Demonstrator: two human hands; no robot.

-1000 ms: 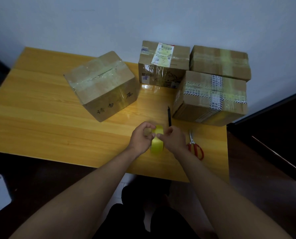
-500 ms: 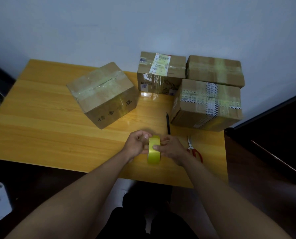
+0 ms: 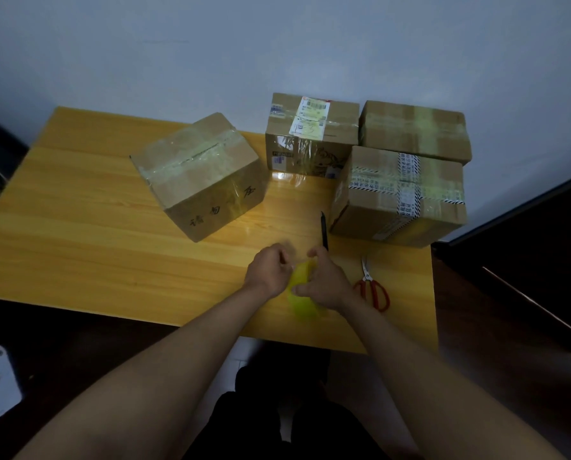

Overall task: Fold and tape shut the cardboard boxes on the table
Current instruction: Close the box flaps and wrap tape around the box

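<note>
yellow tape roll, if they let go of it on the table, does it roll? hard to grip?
The yellow tape roll is a ring held on edge by the right hand, so it would probably roll. It looks rigid and light. The glossy film may be slick; the left hand grips beside it.

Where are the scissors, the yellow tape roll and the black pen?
scissors [image 3: 372,287]: head view, on the red handles.
yellow tape roll [image 3: 302,303]: head view, on its outer band.
black pen [image 3: 324,229]: head view, on its barrel.
</note>
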